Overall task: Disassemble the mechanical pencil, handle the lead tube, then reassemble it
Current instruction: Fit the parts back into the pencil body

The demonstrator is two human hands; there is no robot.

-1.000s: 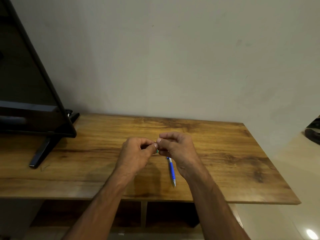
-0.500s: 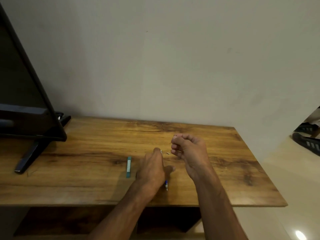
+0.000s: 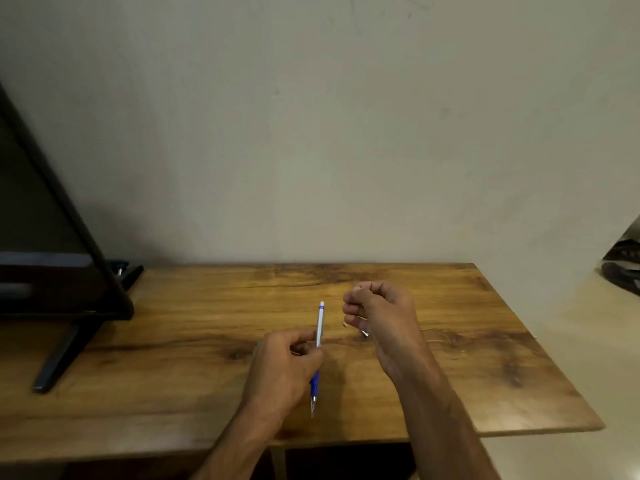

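Note:
My left hand is shut on the mechanical pencil. Its white end with the eraser points away from me, and its blue grip and metal tip stick out below my fist. My right hand hovers just right of the pencil's top, fingers curled and thumb pinched to forefinger on a thin lead that barely shows. Under that hand, a tiny pale piece and a small metal cap lie on the wooden table. The lead tube is not in view.
A black monitor on a stand fills the table's left end. The wall runs right behind the table. The table's right edge drops to a pale floor, with dark footwear at the far right.
My left hand put the teal lead tube down on the table, then picked the pencil up and raised it. My right hand stayed pinched and moved slightly right. The camera shifted.

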